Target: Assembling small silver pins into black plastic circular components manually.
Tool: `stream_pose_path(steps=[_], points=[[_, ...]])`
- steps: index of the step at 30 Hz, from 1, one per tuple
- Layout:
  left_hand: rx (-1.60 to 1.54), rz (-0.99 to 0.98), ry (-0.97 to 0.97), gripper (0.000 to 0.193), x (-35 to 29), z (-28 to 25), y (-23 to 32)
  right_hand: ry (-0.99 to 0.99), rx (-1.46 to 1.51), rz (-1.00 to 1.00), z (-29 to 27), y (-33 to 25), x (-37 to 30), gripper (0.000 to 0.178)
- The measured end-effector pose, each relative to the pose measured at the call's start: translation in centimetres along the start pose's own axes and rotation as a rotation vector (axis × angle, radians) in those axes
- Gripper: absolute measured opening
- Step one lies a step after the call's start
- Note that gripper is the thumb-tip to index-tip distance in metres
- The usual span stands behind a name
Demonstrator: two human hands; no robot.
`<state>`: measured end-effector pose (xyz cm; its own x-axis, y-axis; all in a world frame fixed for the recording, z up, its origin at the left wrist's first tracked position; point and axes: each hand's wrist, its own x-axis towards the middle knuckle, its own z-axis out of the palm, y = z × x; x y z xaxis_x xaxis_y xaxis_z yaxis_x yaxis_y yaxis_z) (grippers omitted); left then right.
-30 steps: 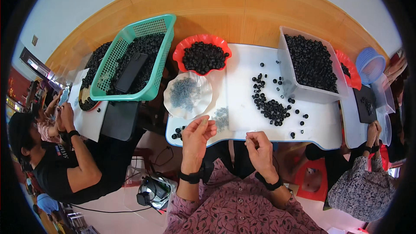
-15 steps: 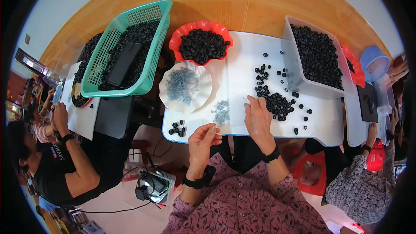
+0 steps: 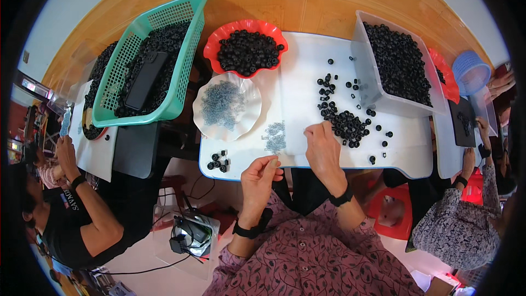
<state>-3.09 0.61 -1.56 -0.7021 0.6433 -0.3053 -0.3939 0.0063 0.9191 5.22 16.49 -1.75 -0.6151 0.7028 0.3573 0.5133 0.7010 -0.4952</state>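
At the white table's near edge, my left hand (image 3: 261, 181) has its thumb pressed against its fingers; whatever is between them is too small to make out. My right hand (image 3: 325, 152) rests over the tabletop with fingertips drawn together, and I cannot see what they hold. Between the hands and a white scalloped dish (image 3: 253, 111) lies a small heap of tiny grey-blue pieces (image 3: 275, 137), kind unclear. More such pieces (image 3: 222, 104) fill the dish. Beside my right fingertips spreads a loose pile of small round black parts (image 3: 350, 128). Several more black parts (image 3: 218, 161) sit at the near left corner.
A red scalloped bowl (image 3: 210, 49) of black parts stands behind the dish. On the right is a clear plastic bin (image 3: 394, 103) full of them. A green basket (image 3: 147, 118) holds more, with a black phone (image 3: 146, 81) on top. People work at both sides.
My right hand's fingers have curled in, and its index finger is no longer stretched out. My left hand keeps its pinch. The whole view has shifted slightly.
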Motion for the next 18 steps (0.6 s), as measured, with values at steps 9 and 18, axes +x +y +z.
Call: stream_pose_path(steps=[9,18], points=[[0.064,0.188,-0.211,0.021,-0.3,1.5,-0.3,-0.334,0.682,0.187,-3.6,-2.0,-4.2,0.012],[0.122,0.247,-0.292,0.017,-0.4,2.1,0.3,-0.563,0.995,0.378,-4.5,-1.1,-4.2,0.018]])
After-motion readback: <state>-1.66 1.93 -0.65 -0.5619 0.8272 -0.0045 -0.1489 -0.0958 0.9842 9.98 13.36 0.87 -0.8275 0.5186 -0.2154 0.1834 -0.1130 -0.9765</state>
